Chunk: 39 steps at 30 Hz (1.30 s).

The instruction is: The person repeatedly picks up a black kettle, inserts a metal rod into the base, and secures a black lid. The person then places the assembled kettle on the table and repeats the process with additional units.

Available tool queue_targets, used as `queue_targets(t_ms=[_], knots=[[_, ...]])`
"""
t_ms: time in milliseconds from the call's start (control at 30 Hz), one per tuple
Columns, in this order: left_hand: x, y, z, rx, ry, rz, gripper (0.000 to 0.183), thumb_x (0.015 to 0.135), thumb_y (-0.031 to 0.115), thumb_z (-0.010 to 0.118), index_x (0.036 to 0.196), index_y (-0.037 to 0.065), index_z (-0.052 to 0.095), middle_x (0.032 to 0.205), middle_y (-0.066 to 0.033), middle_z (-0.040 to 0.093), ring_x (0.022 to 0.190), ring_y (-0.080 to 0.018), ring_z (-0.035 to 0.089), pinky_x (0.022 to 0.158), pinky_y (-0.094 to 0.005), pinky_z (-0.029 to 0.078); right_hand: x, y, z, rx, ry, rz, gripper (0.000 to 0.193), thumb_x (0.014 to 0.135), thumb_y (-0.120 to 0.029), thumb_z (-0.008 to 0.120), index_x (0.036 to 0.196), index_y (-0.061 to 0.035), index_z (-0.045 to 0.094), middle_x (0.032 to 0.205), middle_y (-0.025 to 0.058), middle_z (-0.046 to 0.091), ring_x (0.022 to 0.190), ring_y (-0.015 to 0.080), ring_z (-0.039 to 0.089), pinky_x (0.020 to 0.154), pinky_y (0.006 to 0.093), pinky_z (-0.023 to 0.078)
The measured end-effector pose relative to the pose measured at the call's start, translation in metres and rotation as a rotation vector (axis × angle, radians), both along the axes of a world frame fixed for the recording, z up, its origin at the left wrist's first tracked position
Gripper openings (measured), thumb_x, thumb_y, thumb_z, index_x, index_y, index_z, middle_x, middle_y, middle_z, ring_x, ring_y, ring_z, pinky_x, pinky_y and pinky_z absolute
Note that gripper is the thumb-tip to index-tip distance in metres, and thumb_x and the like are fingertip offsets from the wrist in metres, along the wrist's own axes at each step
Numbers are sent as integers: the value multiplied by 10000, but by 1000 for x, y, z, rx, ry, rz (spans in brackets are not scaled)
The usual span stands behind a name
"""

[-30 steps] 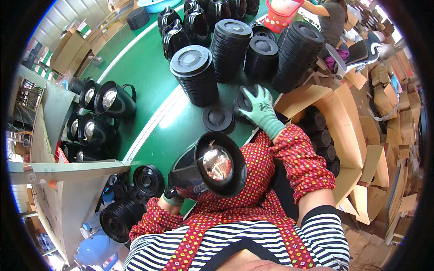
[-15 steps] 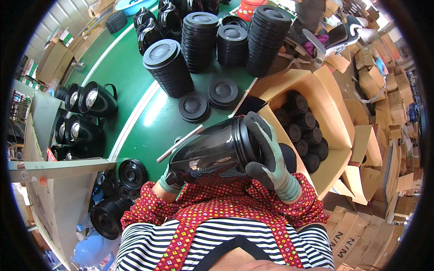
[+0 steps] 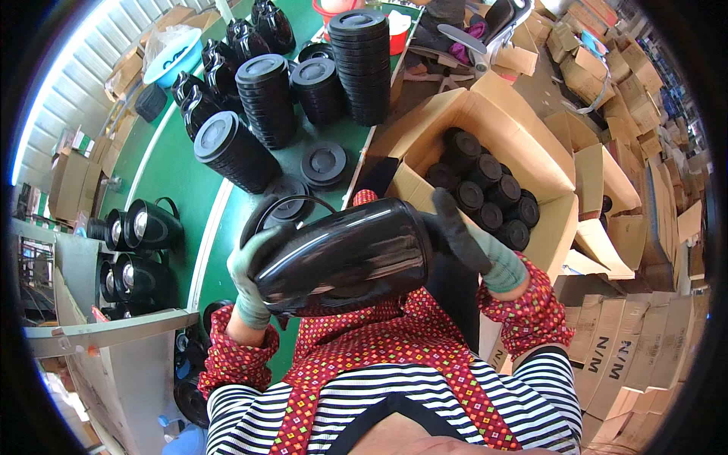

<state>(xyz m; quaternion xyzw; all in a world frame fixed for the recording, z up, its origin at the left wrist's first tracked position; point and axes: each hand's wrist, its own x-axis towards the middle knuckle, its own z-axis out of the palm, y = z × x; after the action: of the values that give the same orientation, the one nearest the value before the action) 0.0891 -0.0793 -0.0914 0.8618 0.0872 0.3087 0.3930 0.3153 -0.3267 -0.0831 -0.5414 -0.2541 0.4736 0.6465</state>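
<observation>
A glossy black jug [image 3: 345, 258] lies on its side in front of my chest, its narrow end to the left and its wide base end to the right. A thin curved handle arches above it. My left hand [image 3: 259, 265], in a grey-green glove with dark finger coating, is closed round the narrow end. My right hand [image 3: 474, 243], gloved alike, is at the base end with its fingers stretched out. Whether its thumb touches the base cannot be made out. Beyond the jug, round black lids [image 3: 324, 164] lie on the green table [image 3: 163, 171].
Several stacks of black lids [image 3: 264, 95] stand at the table's far side, near more black jugs [image 3: 201, 106]. Further jugs [image 3: 148, 224] lie at the left by a metal-edged frame [image 3: 114, 334]. An open carton [image 3: 523, 144] holding black cylindrical parts [image 3: 485, 186] is at the right.
The jug has turned and its handle now shows on the far side. My right hand has loosened from the base end, fingers straighter. The view has shifted, so the table things appear further left.
</observation>
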Motion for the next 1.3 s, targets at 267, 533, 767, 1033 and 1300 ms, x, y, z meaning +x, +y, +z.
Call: queue_targets(t_ms=[267,533,767,1033,1300], knots=[[3,-4,-2,-49,9,-49,557,799,140,878,1266,-87,679,1259,-225,709,1038,-298,754,915,-401,610,-34,8,6,236,-11,-216,736,1047,-609,513,1501,-30,507,1476,207,581,1344,303,575,1155,435,431],[0,4,-60,-704,-53,-293,672,770,187,920,1329,-51,632,1312,-189,681,1128,-277,710,1012,-406,572,-40,1,5,458,-639,-372,719,1023,-635,537,1443,-52,557,1409,174,646,1243,229,652,1113,381,486],[32,-36,75,367,187,-357,468,832,99,821,1263,-24,688,1252,-258,705,1011,-335,759,933,-415,600,-40,-15,-45,47,-30,-131,433,1088,-304,559,1437,-48,551,1465,111,610,1290,203,612,1132,355,468],[8,-11,-119,-657,386,-482,696,927,369,797,1466,12,539,1523,-175,546,1328,-263,596,1095,-485,519,-36,-21,-20,561,-871,-147,894,939,-588,694,1573,-21,419,1711,216,228,1569,344,278,1264,433,222],[43,-11,13,63,27,-91,605,652,268,943,1152,-13,755,1332,-209,683,1206,-309,682,1058,-434,522,-45,-10,-40,241,201,-320,575,1156,-407,349,1593,-32,354,1577,122,487,1382,177,537,1185,340,406]])
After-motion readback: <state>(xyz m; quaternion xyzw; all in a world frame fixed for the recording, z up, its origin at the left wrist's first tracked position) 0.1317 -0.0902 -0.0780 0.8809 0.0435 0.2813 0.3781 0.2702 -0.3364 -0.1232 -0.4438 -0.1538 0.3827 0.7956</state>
